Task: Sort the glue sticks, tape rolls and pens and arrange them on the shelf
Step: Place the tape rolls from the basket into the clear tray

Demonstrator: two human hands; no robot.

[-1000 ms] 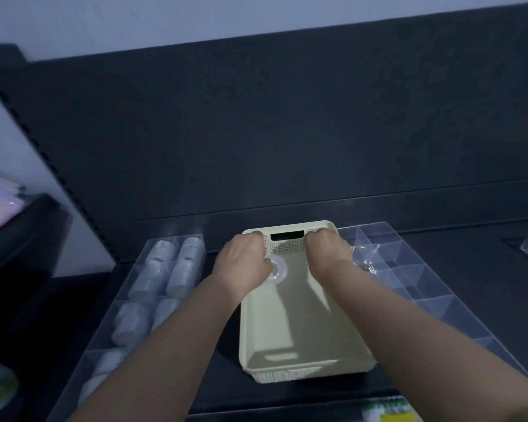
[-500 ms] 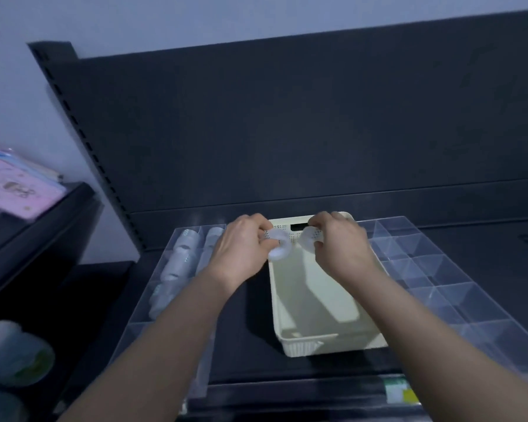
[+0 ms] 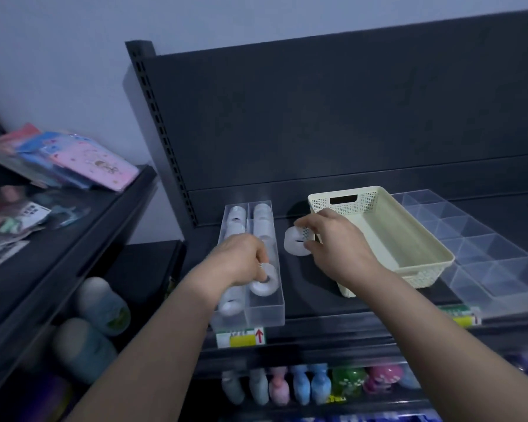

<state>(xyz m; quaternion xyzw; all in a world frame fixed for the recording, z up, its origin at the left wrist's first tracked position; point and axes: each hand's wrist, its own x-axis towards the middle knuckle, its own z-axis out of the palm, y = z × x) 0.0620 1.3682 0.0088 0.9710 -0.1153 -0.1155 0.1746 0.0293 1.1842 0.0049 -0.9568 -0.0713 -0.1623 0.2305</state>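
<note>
My left hand (image 3: 238, 260) pinches a white tape roll (image 3: 264, 283) inside the right lane of a clear plastic divider tray (image 3: 252, 315), which holds several more tape rolls (image 3: 235, 216) in two rows. My right hand (image 3: 333, 242) holds a second white tape roll (image 3: 296, 242) in the air between that tray and a cream plastic basket (image 3: 424, 263). The basket looks empty. No glue sticks or pens are visible on this shelf.
A clear compartment organiser (image 3: 476, 239) lies right of the basket on the dark shelf (image 3: 317, 303). Price labels (image 3: 241, 336) sit on the shelf edge. Coloured bottles (image 3: 302, 388) fill the shelf below. A side shelf on the left carries pink and blue packets (image 3: 83, 162).
Both hands lifted a tape roll each out of the basket and moved left. The left hand now reaches into the clear tray. The view swung left.
</note>
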